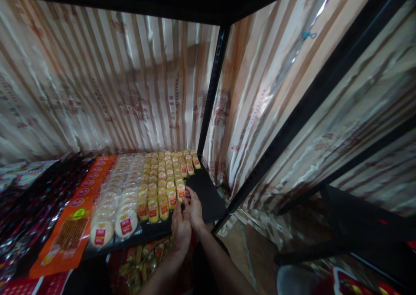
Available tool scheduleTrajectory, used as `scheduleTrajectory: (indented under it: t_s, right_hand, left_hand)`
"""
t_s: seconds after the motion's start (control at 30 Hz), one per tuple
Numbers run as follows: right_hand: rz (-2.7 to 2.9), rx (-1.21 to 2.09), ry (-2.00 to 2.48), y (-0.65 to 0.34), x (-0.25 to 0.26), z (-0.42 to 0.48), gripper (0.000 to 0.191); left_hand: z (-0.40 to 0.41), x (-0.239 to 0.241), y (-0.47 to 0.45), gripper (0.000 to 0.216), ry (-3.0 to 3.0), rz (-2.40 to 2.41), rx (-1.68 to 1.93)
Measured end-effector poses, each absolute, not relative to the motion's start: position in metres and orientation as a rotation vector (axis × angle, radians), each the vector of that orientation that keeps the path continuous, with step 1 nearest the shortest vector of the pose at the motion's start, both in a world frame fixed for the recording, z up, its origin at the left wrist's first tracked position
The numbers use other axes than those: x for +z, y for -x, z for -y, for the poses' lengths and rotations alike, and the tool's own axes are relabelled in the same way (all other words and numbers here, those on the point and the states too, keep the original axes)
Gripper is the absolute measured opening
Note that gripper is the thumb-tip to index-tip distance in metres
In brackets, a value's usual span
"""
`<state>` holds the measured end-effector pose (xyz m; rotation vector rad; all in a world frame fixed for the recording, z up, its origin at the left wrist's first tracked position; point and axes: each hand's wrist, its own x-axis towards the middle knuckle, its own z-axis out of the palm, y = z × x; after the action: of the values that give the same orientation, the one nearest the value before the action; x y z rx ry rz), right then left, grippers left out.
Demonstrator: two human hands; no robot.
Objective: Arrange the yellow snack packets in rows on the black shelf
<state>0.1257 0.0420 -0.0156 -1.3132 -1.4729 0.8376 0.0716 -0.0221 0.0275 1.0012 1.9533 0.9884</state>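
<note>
Both my hands meet at the front right of several tight rows of small yellow snack packets (163, 205) with red and white labels, standing on a black shelf (206, 195). My right hand (195, 209) has its fingers curled against the right side of one yellow snack packet (181, 191). From below and to the left, my left hand (181, 226) pinches at the lower edge of the same packet. Part of the fingers is hidden, so the exact grip is hard to see. To the left stand two rows of round white crackers in clear wrap (126, 223).
Left of the crackers lie an orange snack bag (66, 238) and dark shiny packets (35, 204). A black shelf post (212, 91) rises behind the right corner. Printed curtain-like sheeting (130, 82) hangs around. Gold-wrapped items (143, 260) sit below the shelf.
</note>
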Motion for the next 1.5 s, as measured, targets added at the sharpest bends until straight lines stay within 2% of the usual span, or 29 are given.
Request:
scheduleTrajectory:
  t_s: [0.23,0.47,0.73,1.03,1.37,1.5]
  right_hand:
    - [1.638,0.619,1.382,-0.124,-0.018,-0.04,0.045]
    - [1.697,0.599,1.428,-0.123,-0.037,-0.038,0.045]
    - [1.802,0.476,1.461,-0.122,-0.055,-0.041,0.053]
    - [1.766,0.479,1.487,-0.125,-0.044,-0.027,0.056]
    - [1.599,0.495,1.374,-0.12,-0.046,0.047,0.039]
    - [1.606,0.546,1.261,-0.115,-0.059,0.083,0.031]
  left_hand:
    - [0.021,0.028,-0.065,0.046,-1.067,-1.917,0.976]
    - [0.018,0.034,-0.065,0.043,-0.963,-1.906,0.966]
    - [0.019,0.041,-0.065,0.042,-0.997,-1.875,1.015]
    - [0.032,0.043,-0.064,0.043,-1.081,-1.845,1.017]
    - [0.084,0.016,-0.068,0.033,-1.097,-1.845,1.153]
    - [0.116,-0.008,-0.06,0.037,-1.19,-1.779,1.212]
